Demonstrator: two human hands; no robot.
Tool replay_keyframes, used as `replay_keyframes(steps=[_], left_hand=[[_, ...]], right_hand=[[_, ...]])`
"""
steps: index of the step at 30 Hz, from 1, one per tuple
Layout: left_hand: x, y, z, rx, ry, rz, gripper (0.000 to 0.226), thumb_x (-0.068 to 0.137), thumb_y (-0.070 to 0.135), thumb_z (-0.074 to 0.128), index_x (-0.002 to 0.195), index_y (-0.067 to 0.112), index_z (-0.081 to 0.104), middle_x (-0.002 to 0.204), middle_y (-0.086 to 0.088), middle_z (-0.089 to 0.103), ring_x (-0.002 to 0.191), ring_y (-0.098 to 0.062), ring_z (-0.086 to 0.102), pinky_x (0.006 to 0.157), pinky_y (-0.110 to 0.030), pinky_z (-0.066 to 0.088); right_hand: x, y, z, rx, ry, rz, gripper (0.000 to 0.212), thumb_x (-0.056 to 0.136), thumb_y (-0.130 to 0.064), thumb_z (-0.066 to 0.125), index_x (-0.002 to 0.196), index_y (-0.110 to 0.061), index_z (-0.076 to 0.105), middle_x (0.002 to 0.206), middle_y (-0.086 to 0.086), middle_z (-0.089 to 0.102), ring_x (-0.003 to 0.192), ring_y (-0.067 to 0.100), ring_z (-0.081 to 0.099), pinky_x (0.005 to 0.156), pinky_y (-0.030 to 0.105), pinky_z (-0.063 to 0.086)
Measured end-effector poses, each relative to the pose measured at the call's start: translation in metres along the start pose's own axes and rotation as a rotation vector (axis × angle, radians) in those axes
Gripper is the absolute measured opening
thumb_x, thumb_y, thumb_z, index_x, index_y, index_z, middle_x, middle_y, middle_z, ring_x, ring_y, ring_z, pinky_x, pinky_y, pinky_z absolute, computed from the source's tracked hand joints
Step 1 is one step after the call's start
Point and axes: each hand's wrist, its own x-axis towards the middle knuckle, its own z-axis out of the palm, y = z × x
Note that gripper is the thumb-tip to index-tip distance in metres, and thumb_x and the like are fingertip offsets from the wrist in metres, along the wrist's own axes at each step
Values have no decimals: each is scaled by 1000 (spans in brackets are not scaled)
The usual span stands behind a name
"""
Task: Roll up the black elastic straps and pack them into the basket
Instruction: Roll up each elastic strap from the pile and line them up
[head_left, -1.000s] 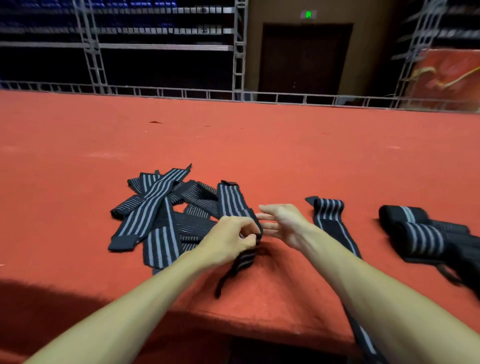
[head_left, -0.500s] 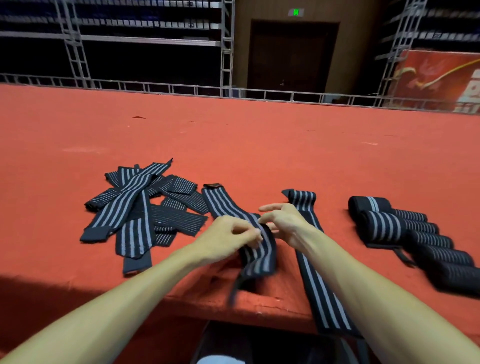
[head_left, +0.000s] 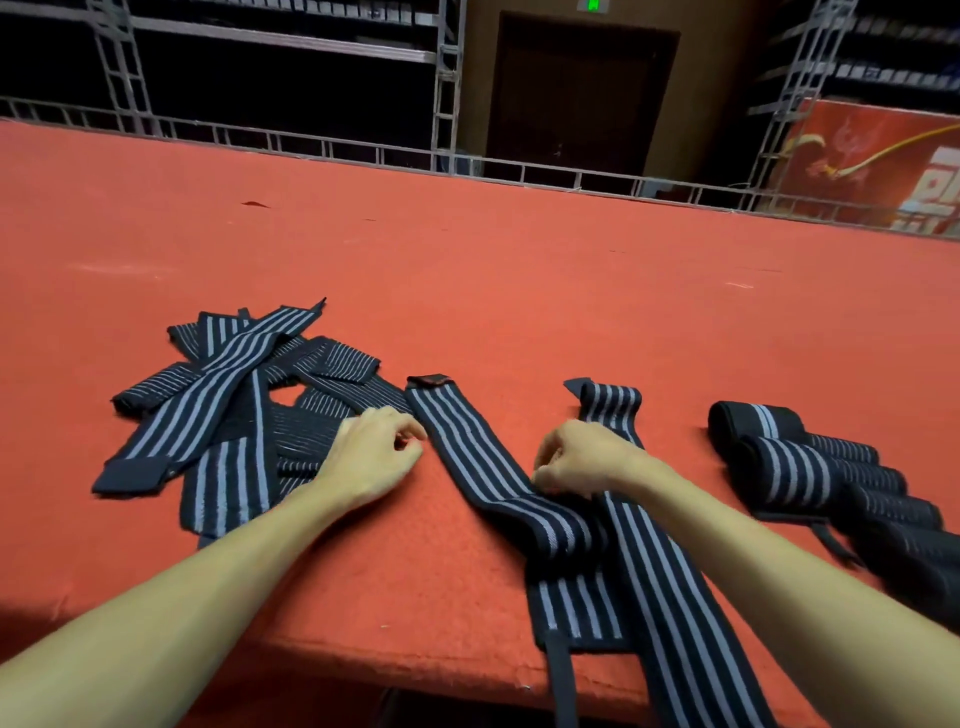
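**Strap rolling: a few done, loads to go, no basket in sight**

Progress check, going by how things lie on the red counter (head_left: 519, 286). Over at 3 o'clock there's a little row of rolled straps (head_left: 795, 467) packed side by side, so that part is done. I can make out around four, but the near ones blur together.

At 9 o'clock sits a messy pile of unrolled straps (head_left: 223, 410), crossed over each other, all waiting.

Dead centre is the flat strap (head_left: 483, 467), running from 12 o'clock down toward 5 o'clock, with its near end hanging over the counter edge. The right hand (head_left: 587, 457) has its fingers (head_left: 543, 475) curled down and pinching it about midway. The left hand (head_left: 371, 457) is just beside its 9 o'clock edge, fingers loosely curled, and holding nothing as far as I can see.

A second strap (head_left: 670, 587) lies flat under the right forearm and is touching the first one where they cross.

My read is that rolling on this one hasn't started yet, so we're under halfway. The basket isn't in view at all, so I'd guess none of the packing is done.
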Motion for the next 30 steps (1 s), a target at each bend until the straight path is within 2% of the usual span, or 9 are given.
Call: replay_keyframes(steps=[3,5,8,10,14,19,22,25,30], left_hand=[[7,-18,4,-4,20,-57,26,89,19,48,101,32,67,113,10,58,115,-14,46,99,-37,29],[9,-21,9,-14,23,-74,28,90,19,45,100,34,67,115,11,57,115,-13,44,101,-37,29],[12,-21,13,-40,47,-76,27,91,22,43,101,35,64,113,13,56,114,-10,43,104,-34,27],[13,-22,12,-118,80,-100,26,90,21,43,101,34,62,110,14,57,113,-8,44,104,-32,27],[12,-24,12,-227,99,-150,31,85,11,39,94,35,57,107,16,50,107,-15,50,99,-35,36],[11,-26,14,-217,129,-170,23,84,12,41,84,31,52,107,16,45,98,-19,50,91,-33,37],[12,-28,14,-260,152,-157,16,87,21,43,85,35,51,104,17,47,96,-19,55,90,-35,41],[10,-26,7,-372,169,-188,14,93,24,47,93,34,56,105,15,59,99,-12,57,91,-35,43],[-5,14,-23,-878,202,-193,22,94,41,48,101,28,65,105,2,68,100,-20,63,91,-32,47]], right_hand=[[30,-18,8,3,93,-68,17,85,-27,61,93,-16,73,86,2,72,82,16,64,71,21,48],[52,-33,13,-10,130,-116,22,87,-27,60,101,-13,71,97,5,72,92,19,64,73,21,42],[90,-52,22,11,154,-126,28,88,-32,60,103,-11,68,103,11,70,100,27,63,78,28,45],[116,-62,30,-4,184,-123,38,87,-43,61,104,-9,65,105,13,67,103,30,60,83,33,47],[144,-72,41,-156,152,-78,73,78,-67,59,130,-17,51,126,13,49,122,31,43,103,42,39],[144,-80,30,-259,187,-80,38,84,-32,54,119,-19,60,115,15,62,107,34,59,79,34,45],[129,-76,11,-1,217,-146,29,83,-17,52,111,-16,61,108,14,66,101,34,61,74,31,42],[94,-68,-11,234,226,-292,47,79,-6,52,123,-22,58,113,-2,68,103,19,63,87,31,48],[28,-49,-33,249,193,-442,61,75,1,47,130,-24,55,119,-9,64,110,11,61,94,28,47]])
